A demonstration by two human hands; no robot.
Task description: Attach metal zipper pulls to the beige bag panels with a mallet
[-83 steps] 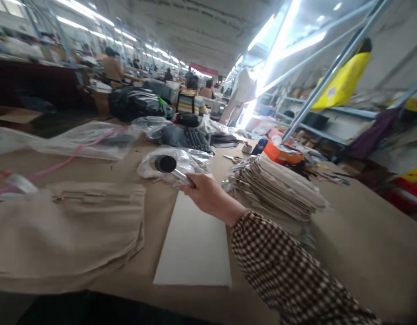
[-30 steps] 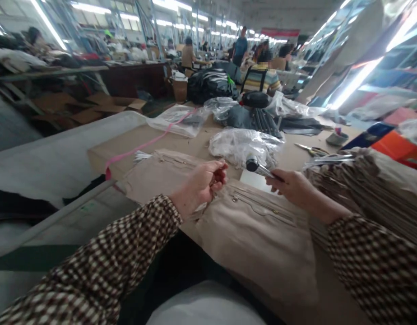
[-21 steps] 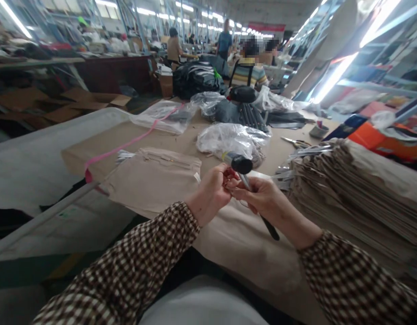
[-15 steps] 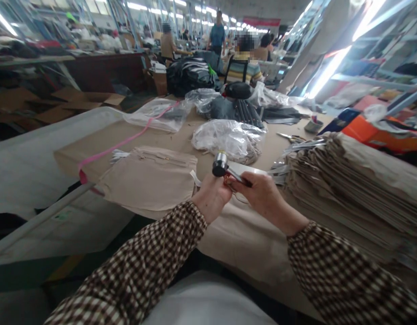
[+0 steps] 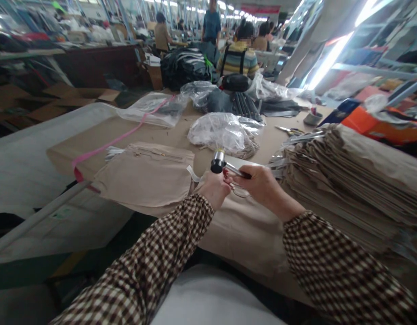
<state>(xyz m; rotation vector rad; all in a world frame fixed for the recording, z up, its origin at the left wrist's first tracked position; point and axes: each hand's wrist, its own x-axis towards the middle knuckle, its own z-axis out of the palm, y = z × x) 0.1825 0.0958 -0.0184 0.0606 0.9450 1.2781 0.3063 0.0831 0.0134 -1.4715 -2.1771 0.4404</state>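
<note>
My right hand (image 5: pixel 259 186) is closed around the handle of a small hammer (image 5: pixel 219 163) with a black and silver head that points left. My left hand (image 5: pixel 213 190) is closed just beside it, fingers pinched on something small that I cannot make out. Both hands hover over a beige fabric piece (image 5: pixel 242 225) lying at the near edge of the table (image 5: pixel 181 135). A second beige piece with a zipper (image 5: pixel 145 174) lies to the left of my hands.
A tall stack of beige pieces (image 5: pixel 350 176) fills the right side. Clear plastic bags (image 5: pixel 222 131) and dark goods (image 5: pixel 242 106) lie further back, with scissors (image 5: pixel 291 131). A pink strap (image 5: pixel 107 144) runs across the left. Other people work at far tables.
My hands came together over the beige piece. The hammer head swung from upright to pointing left, and the view dipped slightly toward the table.
</note>
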